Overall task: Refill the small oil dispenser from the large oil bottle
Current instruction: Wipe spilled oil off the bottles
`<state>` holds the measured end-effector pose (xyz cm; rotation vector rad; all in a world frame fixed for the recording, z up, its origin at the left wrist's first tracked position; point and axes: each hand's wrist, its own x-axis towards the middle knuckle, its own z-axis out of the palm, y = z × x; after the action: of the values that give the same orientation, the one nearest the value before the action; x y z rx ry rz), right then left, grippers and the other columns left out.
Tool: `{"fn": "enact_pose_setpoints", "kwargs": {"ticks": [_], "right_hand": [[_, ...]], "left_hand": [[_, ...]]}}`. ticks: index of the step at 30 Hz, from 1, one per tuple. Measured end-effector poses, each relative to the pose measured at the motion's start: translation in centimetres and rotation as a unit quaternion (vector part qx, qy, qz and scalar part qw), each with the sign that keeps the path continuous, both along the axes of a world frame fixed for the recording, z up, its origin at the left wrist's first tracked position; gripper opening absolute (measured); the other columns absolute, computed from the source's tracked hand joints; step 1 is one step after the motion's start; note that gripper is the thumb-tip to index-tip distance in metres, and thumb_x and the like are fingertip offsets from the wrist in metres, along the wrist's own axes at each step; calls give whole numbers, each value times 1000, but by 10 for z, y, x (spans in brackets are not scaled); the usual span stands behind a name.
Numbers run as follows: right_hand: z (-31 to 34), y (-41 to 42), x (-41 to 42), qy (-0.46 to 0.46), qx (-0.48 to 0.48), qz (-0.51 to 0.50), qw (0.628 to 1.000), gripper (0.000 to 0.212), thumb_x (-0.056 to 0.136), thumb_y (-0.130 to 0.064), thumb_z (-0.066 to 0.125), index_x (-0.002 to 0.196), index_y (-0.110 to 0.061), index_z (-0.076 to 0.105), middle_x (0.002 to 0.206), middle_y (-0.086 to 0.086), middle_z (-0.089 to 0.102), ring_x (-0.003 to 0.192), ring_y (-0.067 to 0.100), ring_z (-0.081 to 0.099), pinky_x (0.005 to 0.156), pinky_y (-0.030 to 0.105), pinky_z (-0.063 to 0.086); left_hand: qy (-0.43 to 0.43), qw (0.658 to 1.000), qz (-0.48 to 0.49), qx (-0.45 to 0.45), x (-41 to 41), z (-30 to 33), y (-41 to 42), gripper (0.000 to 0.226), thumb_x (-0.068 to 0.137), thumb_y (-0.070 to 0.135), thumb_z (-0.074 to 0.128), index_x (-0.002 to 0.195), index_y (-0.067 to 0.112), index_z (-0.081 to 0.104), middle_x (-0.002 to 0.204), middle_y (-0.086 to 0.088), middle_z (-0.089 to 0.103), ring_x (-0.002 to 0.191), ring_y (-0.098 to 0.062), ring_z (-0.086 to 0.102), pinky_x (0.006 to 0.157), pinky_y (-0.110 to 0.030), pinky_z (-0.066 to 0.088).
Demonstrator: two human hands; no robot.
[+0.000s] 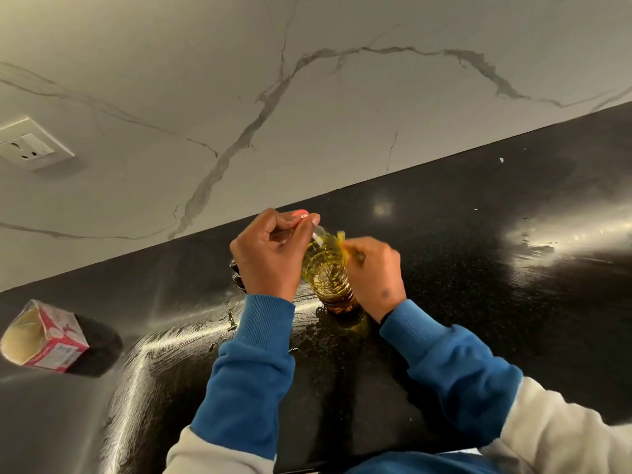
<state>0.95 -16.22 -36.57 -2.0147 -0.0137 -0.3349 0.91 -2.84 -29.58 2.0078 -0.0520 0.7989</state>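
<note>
Evidently the left hand (pixel 265 254) has its fingers curled, thumb and forefinger pinching something small and pale at the mouth of the oil bottle (pixel 326 273), which stands upright on the dark counter (pixel 478 268) between both hands. The right hand (pixel 374 271), blurred, seems to grip a yellow piece by the neck; it should brace the bottle while the left peels gently, avoiding spills.

the right hand (pixel 374 273) is motion-blurred at the fingers, so its grip near the bottle (pixel 326 271) top cannot be told. a dark object (pixel 237 275) left of centre is mostly hidden behind the left hand (pixel 270 254). the socket (pixel 29 145) is cut by the left edge.
</note>
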Motion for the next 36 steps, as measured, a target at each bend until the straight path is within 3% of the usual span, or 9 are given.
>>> {"fn": "enact_pose_setpoints", "kwargs": {"ticks": [3,7,11,16,22,26,29,34,36], "right_hand": [[41,8,-4,-143,43,24,989,27,88,7,61,104,-9,76,100,2,75,90,8,68,84,18,55],[27,11,-1,-171,52,2,984,28,88,7,62,108,-8,75,106,2,74,98,11,69,89,21,54],[-32,-3,3,15,15,-11,1000,25,91,4,59,100,-9,78,98,4,75,90,15,70,86,24,55],[-73,-10,-15,264,10,4,965,27,88,5,50,97,-1,74,92,14,74,92,32,69,85,44,57],[-9,-6,2,68,-6,4,998,32,93,5,52,106,-11,77,104,2,75,93,12,68,87,17,49],[41,-1,1,-128,52,28,990,31,90,7,57,107,-10,76,104,1,75,94,7,69,88,16,53],[35,3,0,-157,56,24,986,32,89,8,58,108,-9,76,106,2,75,99,9,69,90,19,54],[-32,-15,6,102,29,11,994,20,94,-7,57,89,-4,76,95,18,73,95,35,67,86,45,57],[-57,-17,0,201,14,16,979,23,92,-2,54,81,-3,75,83,15,73,88,32,69,75,33,57]], "left_hand": [[7,999,-47,-15,-1,-2,2,17,81,9,85,75,4,70,82,6,74,82,-6,75,70,-18,58],[34,992,-112,-38,2,-2,10,12,81,0,82,80,-2,70,91,-3,76,91,-12,76,76,-21,59],[74,976,-195,-63,7,3,17,14,84,-4,78,82,4,66,104,-11,77,105,-23,75,86,-37,62],[86,980,-161,-77,3,-1,8,11,84,4,80,85,10,71,108,-9,75,109,-22,72,87,-33,60],[21,999,-47,-2,0,0,-1,20,74,18,90,72,13,71,80,-1,73,83,-14,74,74,-26,60],[1,999,-37,39,0,2,-1,15,77,17,89,78,9,76,81,0,75,79,-10,73,71,-20,58],[11,998,-55,34,3,4,4,12,77,12,89,81,11,77,83,1,76,80,-12,74,73,-23,59],[46,995,-86,34,3,13,6,25,79,7,86,76,27,71,88,11,75,85,-9,75,73,-27,62],[44,995,-83,22,3,12,2,30,80,5,84,75,31,69,89,12,75,88,-6,75,75,-24,61]]}}
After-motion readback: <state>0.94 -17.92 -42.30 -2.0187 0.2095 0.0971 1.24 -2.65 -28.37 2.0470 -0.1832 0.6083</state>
